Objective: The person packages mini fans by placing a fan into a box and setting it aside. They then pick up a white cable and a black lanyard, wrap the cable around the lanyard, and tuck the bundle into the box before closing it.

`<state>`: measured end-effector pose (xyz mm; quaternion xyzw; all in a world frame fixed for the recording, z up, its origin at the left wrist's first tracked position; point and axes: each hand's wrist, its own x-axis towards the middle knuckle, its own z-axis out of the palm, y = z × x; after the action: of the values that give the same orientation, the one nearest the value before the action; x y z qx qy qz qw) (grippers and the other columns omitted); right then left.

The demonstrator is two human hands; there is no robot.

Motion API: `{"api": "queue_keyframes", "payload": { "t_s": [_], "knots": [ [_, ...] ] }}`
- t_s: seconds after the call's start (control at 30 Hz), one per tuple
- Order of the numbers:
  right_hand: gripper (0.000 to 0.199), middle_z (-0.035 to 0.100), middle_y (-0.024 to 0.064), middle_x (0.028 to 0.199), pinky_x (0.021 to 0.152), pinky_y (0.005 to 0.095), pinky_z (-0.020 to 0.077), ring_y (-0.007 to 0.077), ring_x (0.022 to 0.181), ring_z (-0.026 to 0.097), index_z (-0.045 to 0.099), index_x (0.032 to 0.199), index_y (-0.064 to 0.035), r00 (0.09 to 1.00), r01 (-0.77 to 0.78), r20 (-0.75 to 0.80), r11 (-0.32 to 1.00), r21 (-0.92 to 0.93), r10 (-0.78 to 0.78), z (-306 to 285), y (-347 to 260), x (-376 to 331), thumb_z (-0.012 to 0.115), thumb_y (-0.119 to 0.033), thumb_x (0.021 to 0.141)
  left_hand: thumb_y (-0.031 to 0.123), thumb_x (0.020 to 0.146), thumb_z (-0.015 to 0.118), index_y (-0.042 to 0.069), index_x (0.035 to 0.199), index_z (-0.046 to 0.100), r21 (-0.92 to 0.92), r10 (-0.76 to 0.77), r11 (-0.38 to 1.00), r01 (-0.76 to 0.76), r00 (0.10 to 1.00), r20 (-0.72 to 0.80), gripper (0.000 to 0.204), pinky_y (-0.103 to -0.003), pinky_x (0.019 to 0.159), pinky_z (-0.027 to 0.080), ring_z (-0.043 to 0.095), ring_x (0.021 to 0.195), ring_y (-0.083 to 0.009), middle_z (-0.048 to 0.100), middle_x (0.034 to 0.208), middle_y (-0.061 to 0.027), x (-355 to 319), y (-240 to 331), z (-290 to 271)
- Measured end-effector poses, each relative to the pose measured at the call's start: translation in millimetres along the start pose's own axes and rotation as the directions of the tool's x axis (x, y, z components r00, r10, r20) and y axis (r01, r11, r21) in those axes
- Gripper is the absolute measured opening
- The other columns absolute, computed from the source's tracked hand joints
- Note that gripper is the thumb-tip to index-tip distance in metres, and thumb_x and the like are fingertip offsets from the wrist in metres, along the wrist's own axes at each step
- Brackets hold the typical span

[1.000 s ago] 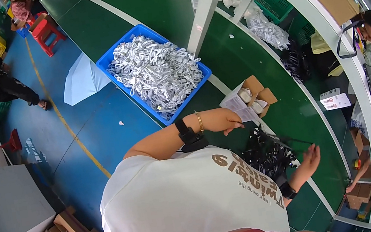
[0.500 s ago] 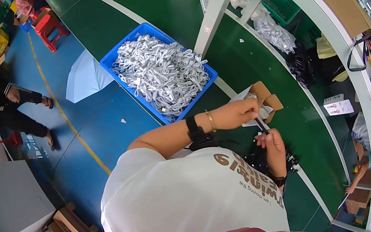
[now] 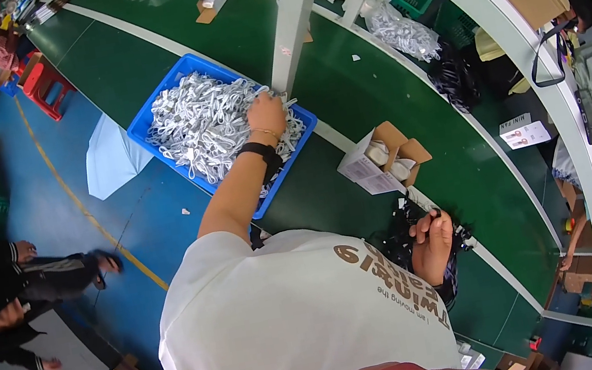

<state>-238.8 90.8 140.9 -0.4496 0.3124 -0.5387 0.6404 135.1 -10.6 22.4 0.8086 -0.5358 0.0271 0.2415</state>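
The person's left hand (image 3: 266,116) reaches out over the blue bin (image 3: 162,101) and rests on the heap of white cables (image 3: 202,122) that fills it, at the bin's far right side, just beside the white post (image 3: 293,11) of the frame. The hand is seen from the back, knuckles up, fingers curled down into the cables; whether it has closed on any of them cannot be told. A black watch (image 3: 258,149) sits on that wrist.

The right hand (image 3: 433,244) is drawn in close to the body, at the near edge of the green belt (image 3: 375,92). It is closed around a small dark item, with a pile of black cables (image 3: 400,234) just under and beside it; what exactly the fingers hold is too small to make out.

Between the two hands, on the belt, stands an open carton (image 3: 379,162) with white pieces inside. The bin lies at the belt's left edge, overhanging the blue floor (image 3: 85,246). Further along the belt lies another heap of white cables in bags (image 3: 404,31). Another person (image 3: 21,289) in dark clothes is on the floor at the left.
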Motion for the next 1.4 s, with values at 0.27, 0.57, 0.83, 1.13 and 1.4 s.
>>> {"api": "queue_keyframes", "payload": {
  "t_s": [0.27,0.57,0.83,1.13,1.4],
  "knots": [
    [0.017,0.054,0.0025,0.083,0.065,0.0219,0.0404,0.009,0.066,0.046,0.049,0.109,-0.0017,0.932,-0.348,0.011,0.9,-0.263,0.363,-4,10,-1,0.045,-0.012,0.095,0.02,0.08,0.064,0.006,0.091,0.062,-0.439,-0.142,0.881,0.174,0.984,0.105,0.018,-0.034,0.072,0.048,0.058,0.085,-0.0251,0.06,0.092,-0.0078,1,-15,-12],
    [0.018,0.061,0.0062,0.087,0.065,0.0211,0.0426,0.0088,0.067,0.051,0.05,0.109,-0.0014,0.933,-0.294,0.064,0.849,-0.439,0.356,26,27,47,0.048,-0.009,0.093,0.014,0.089,0.057,0.003,0.101,0.059,-0.868,0.37,0.154,0.472,0.787,0.494,0.016,-0.022,0.069,0.044,0.054,0.081,-0.0075,0.056,0.089,0.0005,-65,83,-119],
    [0.014,0.062,0.0091,0.088,0.067,0.0266,0.0461,0.0158,0.071,0.056,0.055,0.101,-0.0014,0.931,-0.197,0.236,0.927,-0.318,0.279,34,45,57,0.049,-0.008,0.091,0.005,0.084,0.061,0.003,0.099,0.059,-0.965,0.451,0.152,0.213,0.854,0.26,0.015,-0.025,0.069,0.045,0.055,0.081,-0.0098,0.055,0.089,-0.0023,-103,140,-103],
    [0.016,0.059,0.018,0.087,0.07,0.0404,0.0463,0.0379,0.08,0.056,0.056,0.099,-0.0022,0.894,0.381,0.447,0.461,-0.801,0.039,15,3,42,0.054,-0.011,0.086,0.005,0.081,0.062,0.003,0.091,0.057,-0.825,0.665,0.526,-0.207,0.705,0.247,0.012,-0.025,0.065,0.045,0.055,0.075,-0.0115,0.055,0.085,-0.0047,-109,145,-91],
    [0.011,0.06,0.0129,0.088,0.07,0.0313,0.047,0.0238,0.078,0.06,0.058,0.093,-0.0002,0.872,0.413,0.423,0.094,-0.906,0.246,26,-15,32,0.054,-0.006,0.085,0.01,0.083,0.063,0.005,0.092,0.054,-0.906,0.573,0.373,0.199,0.719,0.393,0.013,-0.024,0.063,0.044,0.053,0.071,-0.0108,0.055,0.081,-0.0014,-95,155,-79]
  ]
}}
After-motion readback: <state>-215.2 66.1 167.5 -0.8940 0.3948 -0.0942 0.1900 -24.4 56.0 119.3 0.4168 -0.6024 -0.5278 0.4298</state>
